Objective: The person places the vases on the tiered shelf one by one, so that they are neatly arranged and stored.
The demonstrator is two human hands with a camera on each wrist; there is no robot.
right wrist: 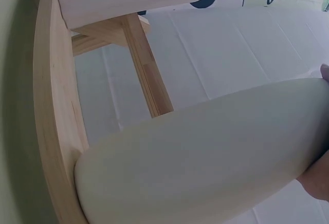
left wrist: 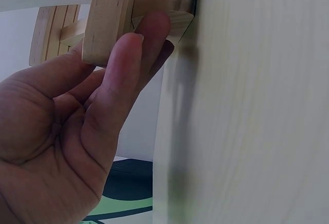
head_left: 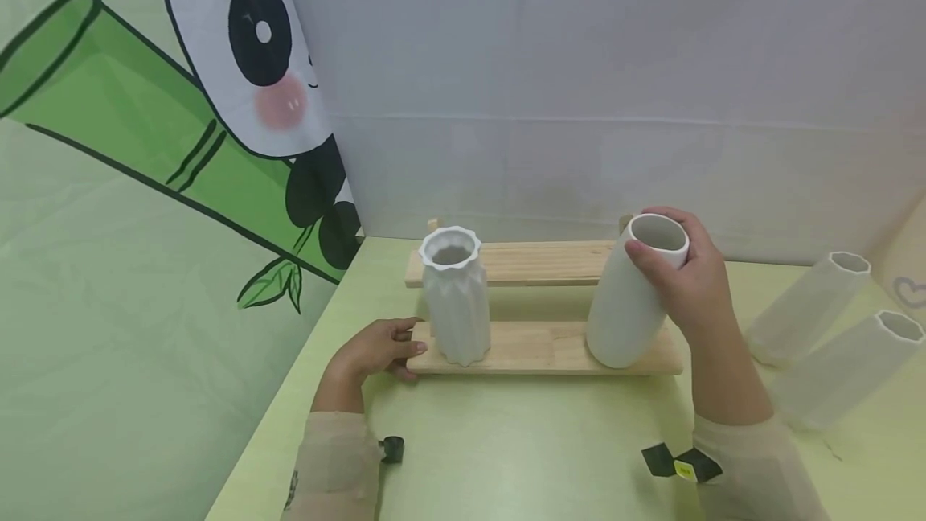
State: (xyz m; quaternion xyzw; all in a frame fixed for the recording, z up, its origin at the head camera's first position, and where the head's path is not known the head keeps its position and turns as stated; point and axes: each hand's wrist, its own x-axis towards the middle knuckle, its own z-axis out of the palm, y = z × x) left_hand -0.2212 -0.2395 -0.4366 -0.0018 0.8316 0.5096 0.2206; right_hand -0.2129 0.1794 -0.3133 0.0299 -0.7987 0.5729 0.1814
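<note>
A two-tier wooden rack (head_left: pixel 537 344) stands on the table, its back tier higher than the front one. My left hand (head_left: pixel 378 352) holds the left end of the front board, with the thumb (left wrist: pixel 123 64) on the near side and some fingers partly hidden by the wood. A smooth white vase (head_left: pixel 624 312) is gripped near its rim by my right hand (head_left: pixel 690 276). Its base touches the right part of the front board (right wrist: pixel 59 111). On that board's left part, a white pleated vase with a scalloped rim (head_left: pixel 457 304) stands upright.
Two more white vases with angular rims, one farther back (head_left: pixel 809 308) and one nearer (head_left: pixel 848 368), stand on the table right of my right forearm. Behind the table (head_left: pixel 535 449) hangs a pale cloth (head_left: pixel 615 63), with a panda and bamboo print at the left.
</note>
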